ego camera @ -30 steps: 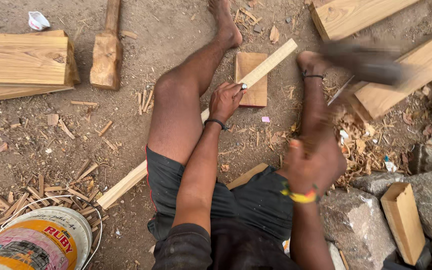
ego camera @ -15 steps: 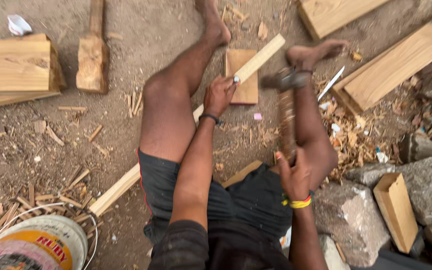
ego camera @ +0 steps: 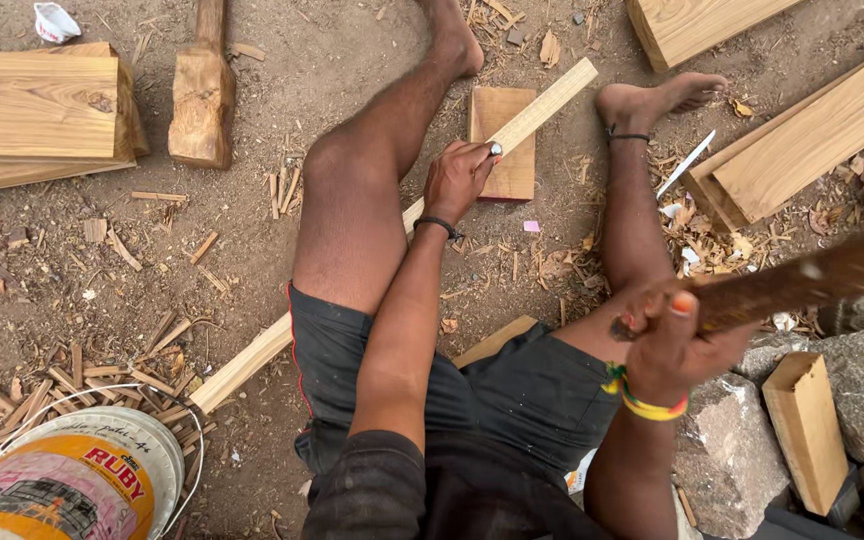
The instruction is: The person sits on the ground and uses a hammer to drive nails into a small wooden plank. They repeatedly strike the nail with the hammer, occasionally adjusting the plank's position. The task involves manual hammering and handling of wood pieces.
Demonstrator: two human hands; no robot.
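Observation:
I sit on the dirt with both bare legs stretched out. A long pale wooden strip (ego camera: 542,105) runs diagonally under my left leg, and its far end rests on a small square wood block (ego camera: 514,180). My left hand (ego camera: 457,182) presses on the strip and grips a small metal-tipped tool (ego camera: 495,150) held against it. My right hand (ego camera: 667,345), with a yellow band at the wrist, is closed on a dark wooden handle (ego camera: 802,280). The handle is raised to the right and blurred, and its head is out of view.
A painted bucket (ego camera: 72,480) stands at the lower left among wood splinters. Thick planks (ego camera: 32,110) and a wooden mallet (ego camera: 202,100) lie at the upper left, more planks (ego camera: 802,150) at the upper right. Grey stones (ego camera: 852,400) and a wood offcut (ego camera: 804,430) are beside my right hip.
Half a second ago my right hand had the handle swung down near the strip; now it is drawn back up to the right. My left hand stays on the strip.

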